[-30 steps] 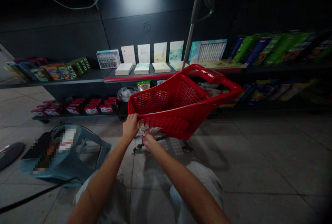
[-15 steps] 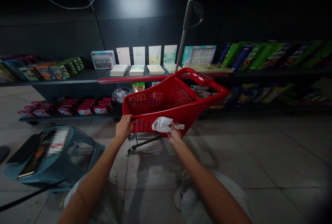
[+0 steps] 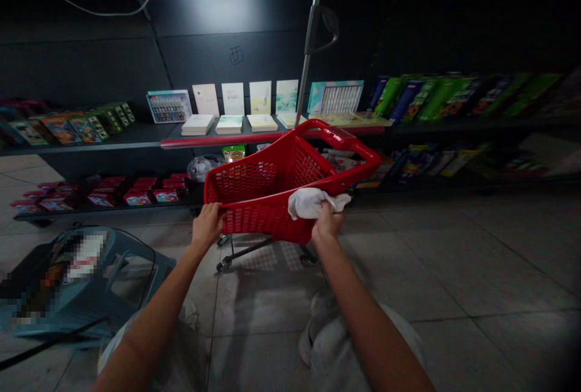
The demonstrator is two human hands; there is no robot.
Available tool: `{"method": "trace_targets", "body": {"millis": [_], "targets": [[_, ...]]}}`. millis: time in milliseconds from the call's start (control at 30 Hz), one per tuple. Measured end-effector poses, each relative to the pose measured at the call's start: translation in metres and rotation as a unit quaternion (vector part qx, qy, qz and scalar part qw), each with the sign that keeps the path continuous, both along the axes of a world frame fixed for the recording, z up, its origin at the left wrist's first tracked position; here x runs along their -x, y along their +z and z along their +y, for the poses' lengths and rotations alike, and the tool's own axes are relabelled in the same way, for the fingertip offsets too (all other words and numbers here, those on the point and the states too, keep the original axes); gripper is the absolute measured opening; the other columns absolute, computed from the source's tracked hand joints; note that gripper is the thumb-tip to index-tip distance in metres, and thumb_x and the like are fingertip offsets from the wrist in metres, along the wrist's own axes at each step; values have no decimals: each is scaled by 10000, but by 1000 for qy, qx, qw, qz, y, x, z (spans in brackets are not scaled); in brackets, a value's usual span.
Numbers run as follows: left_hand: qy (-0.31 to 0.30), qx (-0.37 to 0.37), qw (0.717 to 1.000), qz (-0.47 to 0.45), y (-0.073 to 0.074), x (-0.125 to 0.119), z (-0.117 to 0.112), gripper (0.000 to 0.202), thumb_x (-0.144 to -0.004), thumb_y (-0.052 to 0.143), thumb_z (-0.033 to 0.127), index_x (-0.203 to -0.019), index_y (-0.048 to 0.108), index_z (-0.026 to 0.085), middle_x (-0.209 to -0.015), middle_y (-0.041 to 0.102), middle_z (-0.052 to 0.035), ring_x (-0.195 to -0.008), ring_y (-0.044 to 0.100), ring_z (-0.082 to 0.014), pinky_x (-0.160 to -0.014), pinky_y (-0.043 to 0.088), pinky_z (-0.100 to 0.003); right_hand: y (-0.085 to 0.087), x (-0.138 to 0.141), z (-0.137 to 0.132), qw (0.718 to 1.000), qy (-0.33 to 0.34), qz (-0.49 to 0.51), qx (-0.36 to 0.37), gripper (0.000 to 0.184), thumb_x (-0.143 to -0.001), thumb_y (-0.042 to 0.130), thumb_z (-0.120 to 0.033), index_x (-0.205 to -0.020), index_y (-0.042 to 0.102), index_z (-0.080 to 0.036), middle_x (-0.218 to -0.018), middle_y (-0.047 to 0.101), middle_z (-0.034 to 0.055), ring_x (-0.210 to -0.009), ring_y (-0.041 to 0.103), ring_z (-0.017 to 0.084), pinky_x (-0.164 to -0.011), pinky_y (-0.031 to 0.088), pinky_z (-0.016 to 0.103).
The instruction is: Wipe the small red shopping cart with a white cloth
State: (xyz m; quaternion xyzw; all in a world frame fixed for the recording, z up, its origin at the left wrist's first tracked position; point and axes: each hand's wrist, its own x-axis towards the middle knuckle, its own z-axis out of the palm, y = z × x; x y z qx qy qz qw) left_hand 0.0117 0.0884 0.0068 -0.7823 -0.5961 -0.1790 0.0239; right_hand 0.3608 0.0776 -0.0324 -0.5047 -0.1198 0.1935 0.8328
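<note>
A red plastic shopping cart (image 3: pixel 258 213) stands in front of me, its handle toward the right. My left hand (image 3: pixel 207 225) is closed over the rim at the cart's left end, thumb on the near side. In my right hand (image 3: pixel 327 222) is a crumpled white cloth (image 3: pixel 306 203), held against the near side wall below the rim, toward the handle end. The fingers of that hand are partly hidden by the cloth.
Behind the cart runs a dark shelf (image 3: pixel 122 138) with several booklets (image 3: pixel 233 124), boxes and bags. Red packs (image 3: pixel 138 192) fill the lower shelf at left. A blue-grey stool (image 3: pixel 136 259) with items on it stands left. A metal pole (image 3: pixel 308 35) rises behind the cart.
My right hand has moved the white cloth rightward and slightly up along the cart's side. My left hand keeps its hold on the rim. The view has shifted a little to the right.
</note>
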Motion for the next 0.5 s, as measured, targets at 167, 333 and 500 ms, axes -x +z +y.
{"method": "trace_targets", "body": {"millis": [167, 333, 500], "targets": [[-1, 10, 1000, -4, 2, 0, -2, 295, -1015, 520, 357, -1286, 558, 248, -1326, 645, -103, -1305, 538, -240, -768, 564, -321, 42, -3, -1, 991, -83, -106, -11, 426, -781, 659, -352, -1163, 600, -173, -1183, 708, 73, -1091, 706, 218, -1013, 573, 403], [-2, 10, 1000, -3, 3, 1, -3, 304, -1017, 513, 352, -1300, 550, 246, -1325, 642, -106, -1308, 536, -237, -792, 567, -323, 54, -23, -2, 978, -141, -151, -14, 404, -800, 625, -330, -1170, 573, -176, -1217, 700, 107, -1131, 700, 230, -1054, 543, 405], [-9, 8, 1000, 5, 0, 2, -1, 302, -1023, 498, 360, -1300, 545, 250, -1324, 641, -100, -1302, 538, -237, -794, 568, -323, 37, -32, 4, 981, -139, -138, -12, 411, -816, 577, -296, -1214, 540, -203, -1328, 661, 112, -1204, 669, 217, -1091, 521, 408]]}}
